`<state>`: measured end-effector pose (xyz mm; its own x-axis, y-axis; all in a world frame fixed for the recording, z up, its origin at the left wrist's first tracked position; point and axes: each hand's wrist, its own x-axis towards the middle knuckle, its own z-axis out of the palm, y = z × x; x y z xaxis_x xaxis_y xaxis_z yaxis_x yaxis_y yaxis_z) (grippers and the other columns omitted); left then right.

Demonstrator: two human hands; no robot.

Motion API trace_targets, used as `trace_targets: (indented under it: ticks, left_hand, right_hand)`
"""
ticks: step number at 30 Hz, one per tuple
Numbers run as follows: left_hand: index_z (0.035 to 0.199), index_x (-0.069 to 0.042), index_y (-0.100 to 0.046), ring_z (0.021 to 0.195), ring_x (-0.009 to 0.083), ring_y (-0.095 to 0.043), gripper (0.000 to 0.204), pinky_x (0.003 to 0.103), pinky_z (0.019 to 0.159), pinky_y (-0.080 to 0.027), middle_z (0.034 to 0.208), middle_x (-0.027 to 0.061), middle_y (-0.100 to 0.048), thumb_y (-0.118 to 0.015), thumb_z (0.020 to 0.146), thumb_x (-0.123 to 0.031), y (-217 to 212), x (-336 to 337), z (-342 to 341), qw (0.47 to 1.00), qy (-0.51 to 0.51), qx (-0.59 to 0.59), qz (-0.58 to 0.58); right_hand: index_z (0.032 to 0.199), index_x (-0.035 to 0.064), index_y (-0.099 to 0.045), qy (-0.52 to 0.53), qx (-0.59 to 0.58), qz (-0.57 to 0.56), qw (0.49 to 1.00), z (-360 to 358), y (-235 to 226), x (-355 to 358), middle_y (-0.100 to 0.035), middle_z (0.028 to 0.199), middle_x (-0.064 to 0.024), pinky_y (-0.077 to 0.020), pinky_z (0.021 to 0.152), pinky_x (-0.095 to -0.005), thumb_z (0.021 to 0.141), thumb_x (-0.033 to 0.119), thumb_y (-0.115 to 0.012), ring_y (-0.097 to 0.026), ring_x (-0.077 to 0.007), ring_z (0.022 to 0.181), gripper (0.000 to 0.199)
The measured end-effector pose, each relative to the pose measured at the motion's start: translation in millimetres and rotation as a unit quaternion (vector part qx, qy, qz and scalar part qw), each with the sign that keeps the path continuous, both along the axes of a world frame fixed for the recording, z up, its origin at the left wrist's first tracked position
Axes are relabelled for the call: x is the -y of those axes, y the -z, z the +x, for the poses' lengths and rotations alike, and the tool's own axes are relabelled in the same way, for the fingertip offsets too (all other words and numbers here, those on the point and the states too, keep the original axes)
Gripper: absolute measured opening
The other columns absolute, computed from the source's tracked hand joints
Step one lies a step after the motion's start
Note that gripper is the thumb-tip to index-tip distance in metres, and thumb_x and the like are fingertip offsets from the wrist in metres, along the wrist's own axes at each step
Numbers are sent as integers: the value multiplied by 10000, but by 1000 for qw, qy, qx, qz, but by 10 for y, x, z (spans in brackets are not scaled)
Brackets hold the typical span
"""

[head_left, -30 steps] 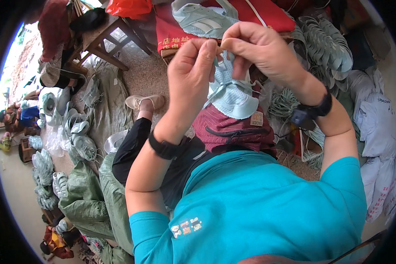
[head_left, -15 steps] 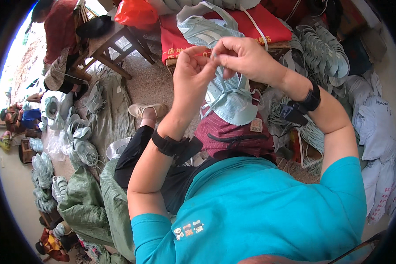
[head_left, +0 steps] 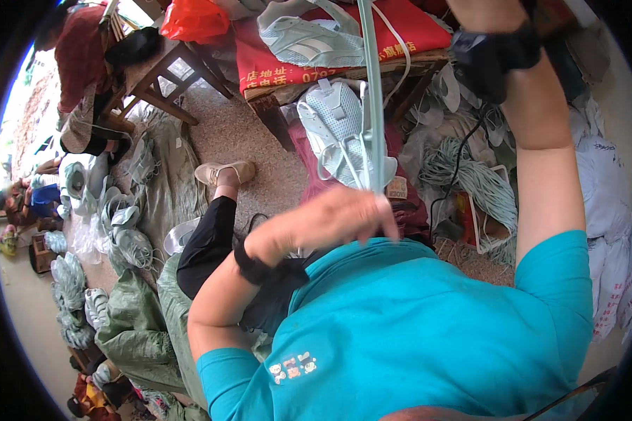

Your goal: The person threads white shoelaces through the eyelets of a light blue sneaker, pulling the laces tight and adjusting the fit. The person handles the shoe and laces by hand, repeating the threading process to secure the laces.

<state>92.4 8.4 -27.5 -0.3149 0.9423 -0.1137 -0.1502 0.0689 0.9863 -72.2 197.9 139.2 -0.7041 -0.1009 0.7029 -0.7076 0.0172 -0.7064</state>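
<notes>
On the near side of the bench [head_left: 267, 112], a pale shoe upper [head_left: 333, 123] lay over maroon cloth [head_left: 305, 165] on the person's lap. The left hand [head_left: 330, 221] hung farther from the bench than this upper, its fingers [head_left: 383, 219] bent and blurred; the upper was just beyond them, toward the bench. A taut-looking pale green lace [head_left: 375, 91] ran from above the bench, across the upper's right side, down to the left fingers; whether they grasped it, I could not tell. The right hand [head_left: 488, 14] was raised off the bench's right end and cut by the upper edge, so how its fingers stood could not be told. A second shoe upper [head_left: 312, 42] rested on the bench's red cloth [head_left: 260, 67]. A bundle of laces [head_left: 463, 172] lay right of the bench.
</notes>
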Motion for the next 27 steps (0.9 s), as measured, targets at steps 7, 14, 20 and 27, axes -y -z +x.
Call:
trace_targets:
  ticks: [7, 14, 20, 27]
  left_hand:
    - [771, -15, -640, 625, 103, -537, 488, 265, 586, -429, 675, 22, -588, -427, 1047, -357, -411, 305, -136, 952, -287, -102, -8]
    - [791, -9, -607, 619, 107, -437, 351, 274, 539, -372, 639, -13, -487, -554, 1000, -286, 1108, 390, -243, 793, -544, -237, -140]
    - [827, 6, -615, 613, 121, -494, 223, 306, 552, -402, 661, 37, -521, -662, 910, -196, 1227, 112, 44, 823, -511, -180, -172]
    - [927, -68, -579, 563, 16, -340, 121, 198, 535, -292, 685, -91, -432, -601, 972, -178, 1072, 221, 37, 827, -426, 350, 112]
  right_hand:
    - [929, 17, -613, -20, 148, 365, 919, 15, 1348, -381, -646, 736, -82, -544, 601, -321, 934, 93, -543, -649, -158, 634, 103]
    - [886, 25, -632, -54, 243, 462, 851, 1066, 1853, -286, -664, 793, -175, -504, 672, -422, 861, 247, -647, -660, -343, 749, 224]
    - [876, 17, -609, -70, 308, 387, 867, 1132, 2017, -279, -558, 627, -11, -418, 532, -280, 885, 151, -664, -512, -82, 567, 145]
    - [860, 37, -579, -246, 509, 192, 802, 948, 2044, -477, -487, 590, 68, -305, 416, -191, 859, 147, -663, -391, -6, 454, 139]
